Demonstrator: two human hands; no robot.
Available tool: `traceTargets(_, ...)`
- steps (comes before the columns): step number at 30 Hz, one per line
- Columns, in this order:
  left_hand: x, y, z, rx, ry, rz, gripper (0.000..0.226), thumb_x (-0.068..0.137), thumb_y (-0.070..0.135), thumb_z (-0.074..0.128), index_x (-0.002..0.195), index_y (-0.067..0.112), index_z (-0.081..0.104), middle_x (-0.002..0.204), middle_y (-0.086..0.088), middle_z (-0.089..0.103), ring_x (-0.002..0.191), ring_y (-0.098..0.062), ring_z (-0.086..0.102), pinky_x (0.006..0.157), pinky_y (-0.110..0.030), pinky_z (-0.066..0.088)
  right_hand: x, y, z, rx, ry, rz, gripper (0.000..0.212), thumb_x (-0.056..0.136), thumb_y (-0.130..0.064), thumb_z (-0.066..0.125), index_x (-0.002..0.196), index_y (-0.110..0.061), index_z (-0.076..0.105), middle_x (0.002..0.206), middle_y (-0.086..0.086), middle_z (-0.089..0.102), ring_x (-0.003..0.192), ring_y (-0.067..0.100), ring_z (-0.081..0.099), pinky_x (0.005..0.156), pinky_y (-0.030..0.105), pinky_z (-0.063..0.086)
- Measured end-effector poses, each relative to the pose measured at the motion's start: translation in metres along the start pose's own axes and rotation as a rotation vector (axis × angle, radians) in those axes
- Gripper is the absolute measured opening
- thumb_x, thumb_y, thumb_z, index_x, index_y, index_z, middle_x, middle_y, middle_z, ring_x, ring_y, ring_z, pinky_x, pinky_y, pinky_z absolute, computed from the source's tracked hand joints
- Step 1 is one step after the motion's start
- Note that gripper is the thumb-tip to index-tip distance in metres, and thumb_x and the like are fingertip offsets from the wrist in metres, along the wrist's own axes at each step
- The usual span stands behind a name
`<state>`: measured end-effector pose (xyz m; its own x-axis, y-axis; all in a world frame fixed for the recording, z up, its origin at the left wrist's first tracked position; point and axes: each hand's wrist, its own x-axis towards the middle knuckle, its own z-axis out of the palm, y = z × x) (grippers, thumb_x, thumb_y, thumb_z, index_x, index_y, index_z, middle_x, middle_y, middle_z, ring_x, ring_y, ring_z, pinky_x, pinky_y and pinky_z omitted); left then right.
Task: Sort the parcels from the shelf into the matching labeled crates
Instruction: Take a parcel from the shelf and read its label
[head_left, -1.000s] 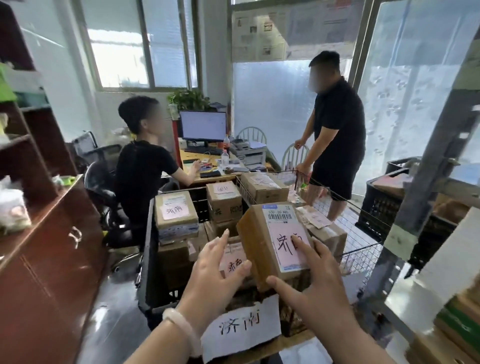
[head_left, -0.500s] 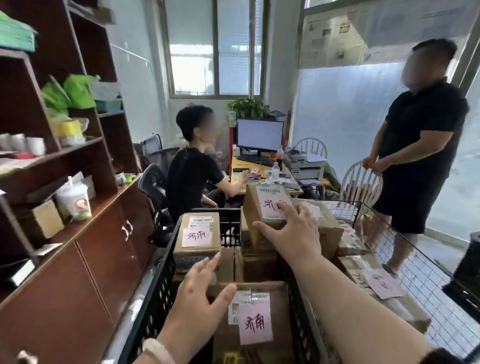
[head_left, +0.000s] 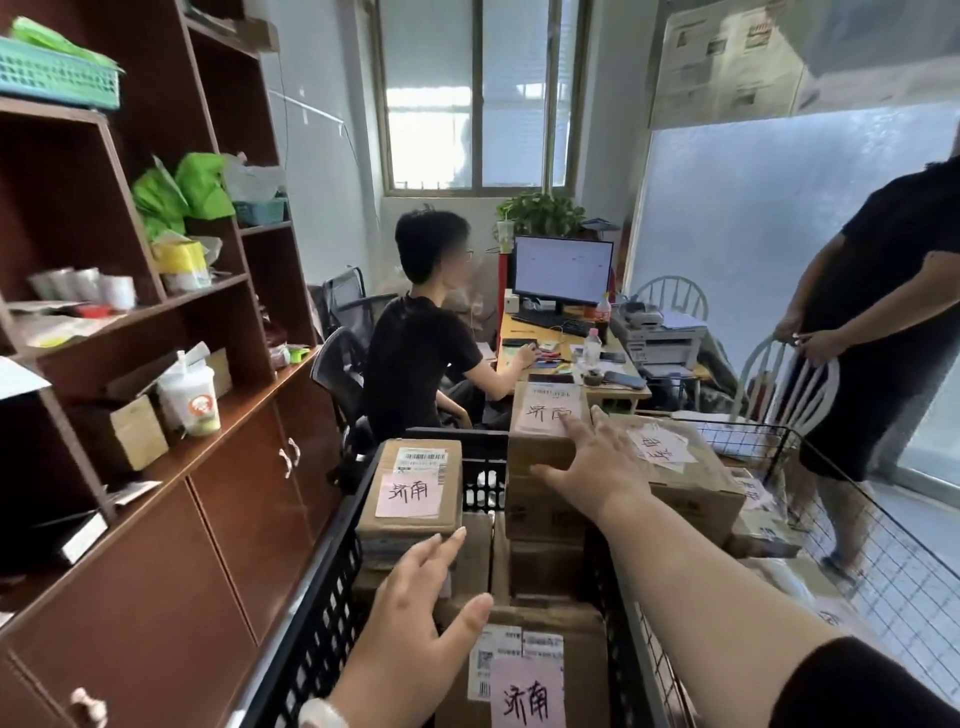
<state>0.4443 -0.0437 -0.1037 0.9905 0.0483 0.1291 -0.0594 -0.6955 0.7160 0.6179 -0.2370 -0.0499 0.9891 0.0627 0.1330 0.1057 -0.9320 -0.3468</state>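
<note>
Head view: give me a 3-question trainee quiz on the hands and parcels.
1. True or false: the right hand lies open, fingers spread, on the top parcel of a stack.
2. That parcel's handwritten label is: A pink, B green, C blue.
3. Fill in: the left hand holds ____.
Key: 1 true; 2 A; 3 nothing.
</note>
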Motion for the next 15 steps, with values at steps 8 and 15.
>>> traceTargets(8,0.004,0.026,0.007,0.195,-0.030,0.177,0.068,0.092,0.065,0.043,0.150,0.051,0.010,0.159,0.019,0.012,0.145,-0.004,0.006,0.119,-0.034,0.016,-0.086,0.021,-0.015,0.100,0.112,-0.164,0.087,0.079,-0.066,0.061,0.151,-0.041,0.018,0.161,-0.007,0.016,0.148,0.016,0.010,0.119,0.040,0.013)
traceTargets(15,-0.017,0.060,0.019,0.297,-0.044,0.422,0.070,0.092,0.066,0.039,0.151,0.048,0.007,0.161,0.015,0.012,0.148,-0.008,0.006,0.120,-0.039,0.016,-0.214,0.061,-0.028,-0.046,0.113,-0.138,0.086,0.078,-0.076,0.050,0.144,-0.058,-0.002,0.159,-0.023,-0.001,0.140,-0.005,-0.013,0.114,0.027,-0.007)
